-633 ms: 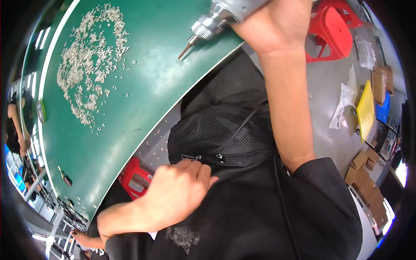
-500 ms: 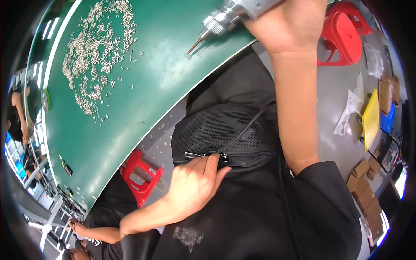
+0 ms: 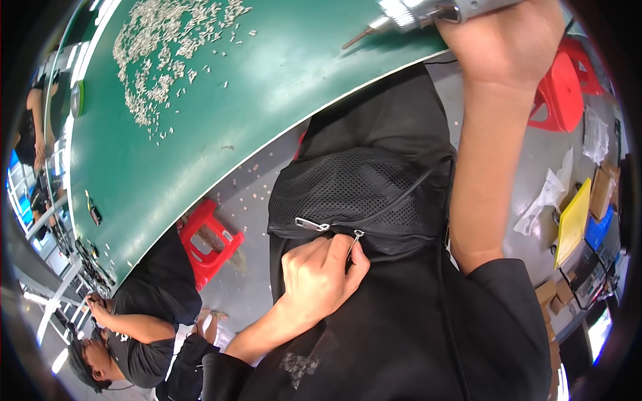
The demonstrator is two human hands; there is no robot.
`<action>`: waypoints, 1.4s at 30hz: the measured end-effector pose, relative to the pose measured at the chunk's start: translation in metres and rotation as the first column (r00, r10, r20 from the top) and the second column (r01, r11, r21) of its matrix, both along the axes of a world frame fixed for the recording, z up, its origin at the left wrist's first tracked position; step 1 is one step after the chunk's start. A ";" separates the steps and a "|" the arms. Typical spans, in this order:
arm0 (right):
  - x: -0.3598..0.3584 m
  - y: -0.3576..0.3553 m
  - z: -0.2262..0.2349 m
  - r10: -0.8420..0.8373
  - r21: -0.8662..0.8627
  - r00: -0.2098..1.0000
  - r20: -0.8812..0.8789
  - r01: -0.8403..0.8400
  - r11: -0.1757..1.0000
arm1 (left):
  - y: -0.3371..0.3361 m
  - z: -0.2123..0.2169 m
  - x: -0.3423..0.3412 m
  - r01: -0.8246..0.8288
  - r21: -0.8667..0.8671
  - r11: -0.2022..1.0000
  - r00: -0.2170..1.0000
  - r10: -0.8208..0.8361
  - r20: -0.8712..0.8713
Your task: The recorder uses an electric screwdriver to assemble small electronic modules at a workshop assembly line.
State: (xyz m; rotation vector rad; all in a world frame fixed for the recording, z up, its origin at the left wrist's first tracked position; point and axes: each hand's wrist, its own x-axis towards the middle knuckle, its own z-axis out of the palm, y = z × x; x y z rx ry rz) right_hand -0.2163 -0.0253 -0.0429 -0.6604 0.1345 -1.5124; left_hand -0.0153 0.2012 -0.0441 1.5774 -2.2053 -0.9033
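Note:
A black mesh pouch (image 3: 348,184) rests against my body, with a silver zipper pull (image 3: 311,225) lying on its zip. My left hand (image 3: 321,274) is closed at that zip, thumb and index finger pinching another zipper pull (image 3: 358,235). Up at the table's edge, my right hand (image 3: 505,50) is wrapped round a silver electric screwdriver (image 3: 408,15). Its thin copper-coloured bit points left over the green tabletop. Part of the tool's body is cut off by the upper edge of the picture.
On the green table (image 3: 267,107) lies a loose pile of small pale metal pins (image 3: 157,40). A green tape roll (image 3: 78,99) sits at its far left edge. Red stools (image 3: 210,240) stand below and right. A co-worker (image 3: 144,327) sits at lower left; cardboard boxes (image 3: 605,187) are at right.
My left hand has shifted slightly right along the zip and now pinches the pull. The view has turned, so the screwdriver and right hand appear further right, and the co-worker shows more.

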 end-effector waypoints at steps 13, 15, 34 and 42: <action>0.004 -0.001 -0.007 0.157 -0.077 0.948 0.278 -0.141 0.987 | -0.009 0.005 -0.001 -0.046 -0.136 0.990 0.998 0.050 0.026; 0.005 0.000 -0.007 0.155 -0.093 0.947 0.283 -0.134 0.987 | -0.009 0.003 -0.001 -0.048 -0.143 0.989 0.999 0.051 0.017; 0.000 -0.003 -0.009 0.182 -0.121 0.947 0.263 -0.154 0.981 | -0.014 -0.004 0.003 0.015 -0.187 0.982 0.999 -0.006 0.045; 0.001 -0.004 -0.010 0.178 -0.120 0.949 0.261 -0.151 0.981 | -0.017 -0.003 0.003 0.003 -0.208 0.978 0.999 0.008 0.053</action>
